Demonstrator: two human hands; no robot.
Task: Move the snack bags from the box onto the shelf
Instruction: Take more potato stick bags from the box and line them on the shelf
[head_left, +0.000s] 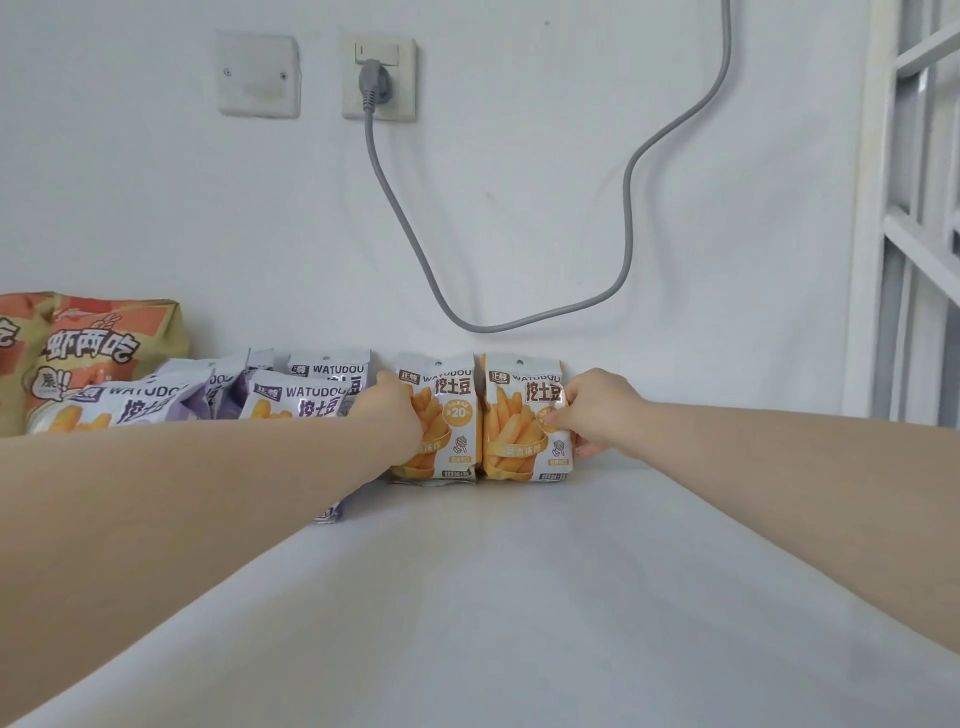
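the white shelf (519, 597) fills the lower half of the frame, running back to the wall at mid-height. the box is not in view. at the far left edge stands a large orange snack bag (78, 353), and beside it a loose heap of purple snack bags (291, 400) leans at left of centre.

just right of them, in the middle of the frame, two orange snack bags stand upright against the wall, edges touching: the left orange bag (452, 431) and the right orange bag (519, 421).

these look light, puffed with air, with thin slick film that crumples and slides easily. they would likely tip if nudged, so holding the side seams or the flat top strip seems safest, rather than squeezing the belly.

both forearms reach straight out from the lower corners, low over the shelf. the left hand (395, 415) curls against the left side of the left orange bag, fingers closed onto its edge. the right hand (597, 410) pinches the right edge of the right orange bag, thumb on the front, fingers behind.
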